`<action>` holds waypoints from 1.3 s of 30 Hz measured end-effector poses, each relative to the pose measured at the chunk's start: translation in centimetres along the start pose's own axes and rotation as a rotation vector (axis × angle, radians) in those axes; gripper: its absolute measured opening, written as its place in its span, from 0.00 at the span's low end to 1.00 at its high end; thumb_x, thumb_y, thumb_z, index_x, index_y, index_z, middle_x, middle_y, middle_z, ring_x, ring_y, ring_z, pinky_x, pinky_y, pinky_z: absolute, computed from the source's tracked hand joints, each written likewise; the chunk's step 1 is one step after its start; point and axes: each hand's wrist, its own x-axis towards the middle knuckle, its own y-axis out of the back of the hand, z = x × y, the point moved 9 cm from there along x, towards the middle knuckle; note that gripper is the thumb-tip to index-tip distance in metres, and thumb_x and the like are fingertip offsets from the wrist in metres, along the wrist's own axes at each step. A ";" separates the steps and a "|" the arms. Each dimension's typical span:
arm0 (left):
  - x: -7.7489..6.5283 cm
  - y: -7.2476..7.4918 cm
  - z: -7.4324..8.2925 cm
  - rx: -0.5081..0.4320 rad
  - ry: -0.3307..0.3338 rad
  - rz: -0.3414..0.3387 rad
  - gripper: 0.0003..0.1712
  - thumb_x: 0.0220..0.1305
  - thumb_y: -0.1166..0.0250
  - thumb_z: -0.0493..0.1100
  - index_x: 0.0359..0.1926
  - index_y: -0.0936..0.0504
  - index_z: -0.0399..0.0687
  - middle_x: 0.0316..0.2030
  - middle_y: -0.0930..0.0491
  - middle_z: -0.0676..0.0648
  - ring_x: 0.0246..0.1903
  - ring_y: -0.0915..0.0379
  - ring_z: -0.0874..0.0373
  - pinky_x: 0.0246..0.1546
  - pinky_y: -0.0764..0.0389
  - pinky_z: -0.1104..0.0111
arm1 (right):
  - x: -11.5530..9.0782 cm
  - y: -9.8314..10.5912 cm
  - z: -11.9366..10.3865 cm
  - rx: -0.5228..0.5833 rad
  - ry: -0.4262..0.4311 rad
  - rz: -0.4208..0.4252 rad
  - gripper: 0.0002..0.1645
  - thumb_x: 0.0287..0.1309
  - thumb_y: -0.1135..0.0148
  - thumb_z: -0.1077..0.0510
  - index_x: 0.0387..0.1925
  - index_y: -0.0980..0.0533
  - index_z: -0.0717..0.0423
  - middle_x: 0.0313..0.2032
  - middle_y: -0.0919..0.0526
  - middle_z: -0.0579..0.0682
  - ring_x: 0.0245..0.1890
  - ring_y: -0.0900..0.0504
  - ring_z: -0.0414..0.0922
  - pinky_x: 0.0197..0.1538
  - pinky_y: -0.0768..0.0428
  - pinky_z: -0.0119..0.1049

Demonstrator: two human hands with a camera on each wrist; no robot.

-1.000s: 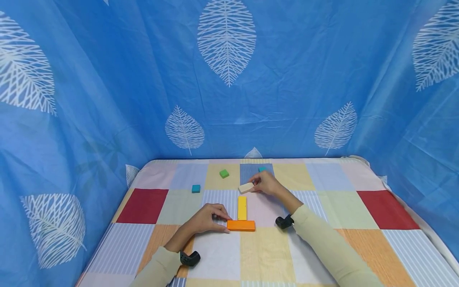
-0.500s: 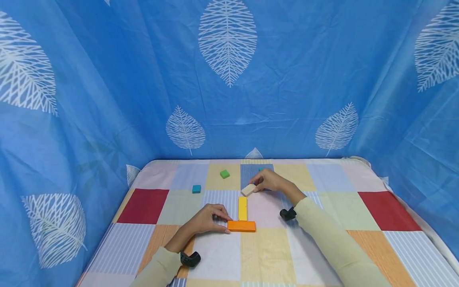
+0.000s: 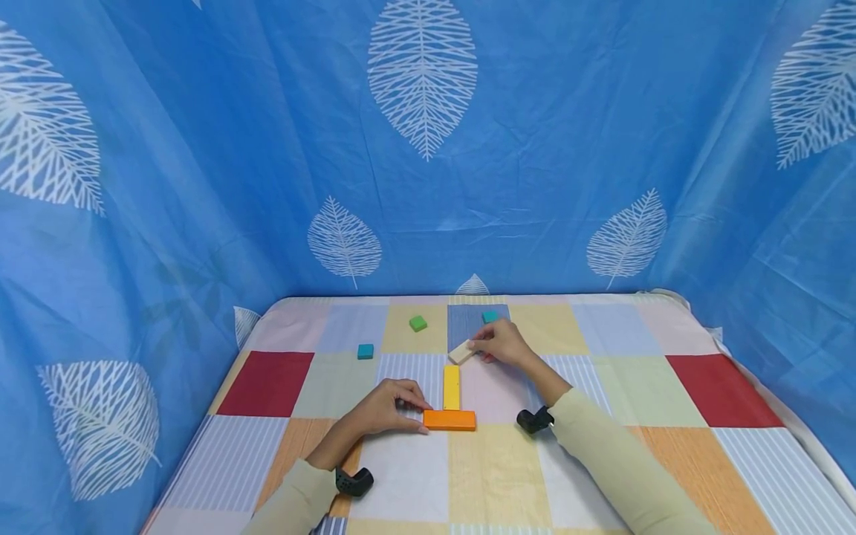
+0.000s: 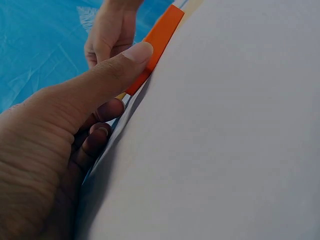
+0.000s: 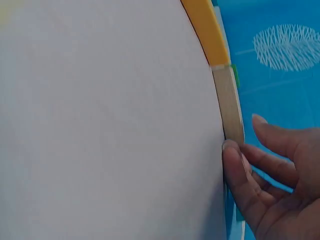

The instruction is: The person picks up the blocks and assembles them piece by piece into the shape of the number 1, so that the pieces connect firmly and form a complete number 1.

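My left hand [image 3: 389,406] pinches the left end of an orange rectangular block [image 3: 455,420]; in the left wrist view its thumb [image 4: 138,53] lies along the block's side. A yellow block [image 3: 452,388] extends away from the orange one, forming a T. At the yellow block's far end a plain wooden block [image 3: 461,352] lies slanted. My right hand [image 3: 503,344] touches the wooden block's right end. In the right wrist view one fingertip [image 5: 231,148] presses that end, while another finger is lifted off it. The wooden block meets the yellow one's end.
A green block [image 3: 417,323] and a teal block [image 3: 365,351] lie farther back, left of the middle. Another teal block [image 3: 490,316] sits just beyond my right hand. A patchwork cloth [image 3: 495,475] covers the table, and a blue leaf-print curtain [image 3: 508,186] surrounds it.
The wooden block has turned from nearly level to a steeper slant beside the yellow block's end. My right hand's grip on it has loosened. The left hand has stayed put.
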 end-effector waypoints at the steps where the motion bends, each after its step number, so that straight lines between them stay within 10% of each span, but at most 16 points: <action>1: 0.0 0.0 0.0 -0.002 0.000 -0.001 0.17 0.49 0.19 0.35 0.42 0.09 0.38 0.36 0.15 0.45 0.37 0.23 0.47 0.41 0.20 0.66 | -0.1 -0.1 0.0 0.013 -0.009 0.012 0.11 0.61 0.29 0.61 0.40 0.15 0.67 0.26 0.16 0.52 0.18 0.19 0.42 0.24 0.18 0.35; 39: 0.1 -0.6 -4.0 0.026 0.017 -0.006 0.17 0.50 0.18 0.47 0.43 0.08 0.53 0.35 0.16 0.58 0.37 0.24 0.62 0.44 0.20 0.70 | 2.2 -2.1 -0.4 0.162 -0.064 0.049 0.08 0.60 0.29 0.65 0.37 0.13 0.68 0.19 0.15 0.55 0.14 0.18 0.41 0.22 0.18 0.33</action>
